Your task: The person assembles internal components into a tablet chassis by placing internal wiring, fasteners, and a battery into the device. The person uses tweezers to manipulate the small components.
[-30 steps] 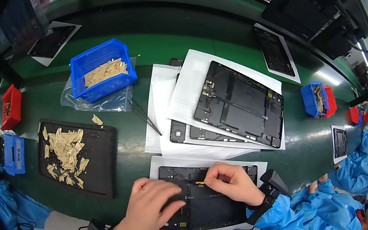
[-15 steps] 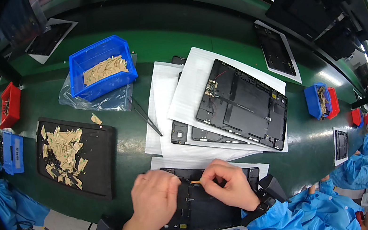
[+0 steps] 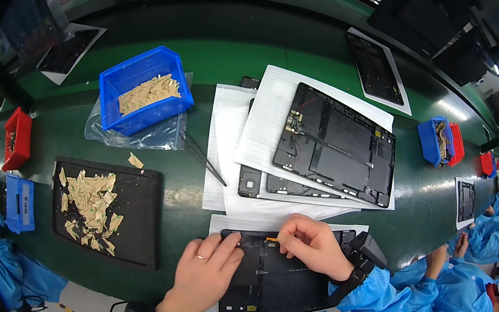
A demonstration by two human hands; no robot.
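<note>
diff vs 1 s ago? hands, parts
Little changed. The left hand shifted slightly on the open tablet back; the right hand keeps its pinch on a small yellow strip at the top edge. Blue bin and black tray unmoved.

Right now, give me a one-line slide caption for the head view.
Left hand steadies a black tablet shell while the right hand pinches a small tan strip at its top edge.

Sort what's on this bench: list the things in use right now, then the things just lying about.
In use:
left hand, resting on the dark tablet shell
right hand, pinching a small tan strip at the shell's top edge

Lying about:
black tray of tan strips
blue bin
tweezers
open tablet on white sheets
</note>
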